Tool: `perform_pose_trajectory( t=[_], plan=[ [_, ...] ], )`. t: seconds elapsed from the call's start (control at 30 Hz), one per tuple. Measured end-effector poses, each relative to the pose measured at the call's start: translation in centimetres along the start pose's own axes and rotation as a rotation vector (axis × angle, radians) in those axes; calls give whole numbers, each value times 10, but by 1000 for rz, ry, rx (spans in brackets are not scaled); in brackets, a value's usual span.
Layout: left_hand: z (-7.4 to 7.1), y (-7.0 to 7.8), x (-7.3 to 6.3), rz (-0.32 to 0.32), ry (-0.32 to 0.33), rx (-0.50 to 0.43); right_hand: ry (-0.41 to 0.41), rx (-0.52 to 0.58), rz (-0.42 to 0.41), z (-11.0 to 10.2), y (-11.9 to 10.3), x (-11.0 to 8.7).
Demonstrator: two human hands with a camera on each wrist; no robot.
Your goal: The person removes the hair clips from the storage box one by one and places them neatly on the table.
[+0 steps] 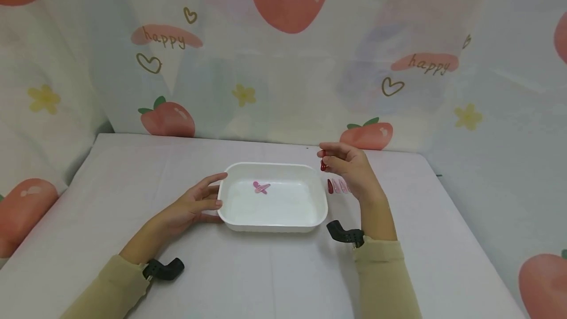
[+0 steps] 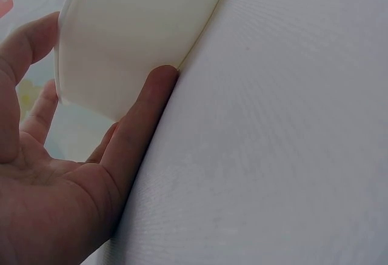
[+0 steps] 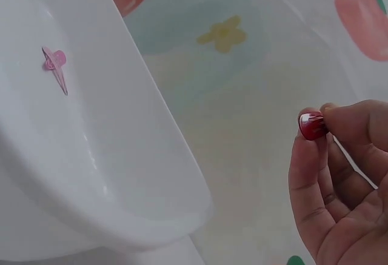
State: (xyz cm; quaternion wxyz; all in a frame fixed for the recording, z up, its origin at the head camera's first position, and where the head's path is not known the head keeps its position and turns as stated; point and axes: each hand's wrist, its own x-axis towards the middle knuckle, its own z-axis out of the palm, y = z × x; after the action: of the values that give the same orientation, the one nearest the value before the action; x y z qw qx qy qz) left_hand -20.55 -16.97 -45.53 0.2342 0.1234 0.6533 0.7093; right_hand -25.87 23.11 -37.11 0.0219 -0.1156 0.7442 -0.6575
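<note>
My right hand [image 1: 350, 165] pinches a shiny red snap hair clip [image 1: 323, 163] between thumb and fingertips, raised past the right end of a white tray [image 1: 272, 226]. In the right wrist view, the wide red end of that hair clip [image 3: 313, 126] shows at the fingertips. My left hand [image 1: 191, 207] is at the tray's left end, its spread fingers touching the rim and outer wall. Inside the tray, pink hair clips [image 1: 261, 188] lie crossed over each other. Beside the right hand, a red hair clip [image 1: 330, 186] lies on the table in a row with pink ones [image 1: 340, 186].
A white cloth covers the table [image 1: 248, 274]. Behind it hangs a patterned curtain [image 1: 292, 78] with peaches, flowers and hearts. Black wrist cameras are strapped at both sleeves.
</note>
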Motion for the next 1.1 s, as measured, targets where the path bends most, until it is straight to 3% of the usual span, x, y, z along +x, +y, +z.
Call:
perform_pose_trajectory(
  t=[0.13, 0.43, 0.67, 0.9, 1.1],
  plan=[
    [-1, -2, -1, -5, -1, -5, 1, 31, 9, -6, 2, 0],
    [-2, -3, 0, -4, -14, -16, 10, -49, -24, -32, 1, -8],
    [-2, -1, 2, 4, -4, -5, 45, -162, 54, -44, 13, -17],
    [-1, 0, 3, -13, 4, -11, 49, -216, 41, -56, 18, -18],
    [-2, 1, 2, -10, 12, -7, 61, -237, 89, -65, 19, -18]
  ],
)
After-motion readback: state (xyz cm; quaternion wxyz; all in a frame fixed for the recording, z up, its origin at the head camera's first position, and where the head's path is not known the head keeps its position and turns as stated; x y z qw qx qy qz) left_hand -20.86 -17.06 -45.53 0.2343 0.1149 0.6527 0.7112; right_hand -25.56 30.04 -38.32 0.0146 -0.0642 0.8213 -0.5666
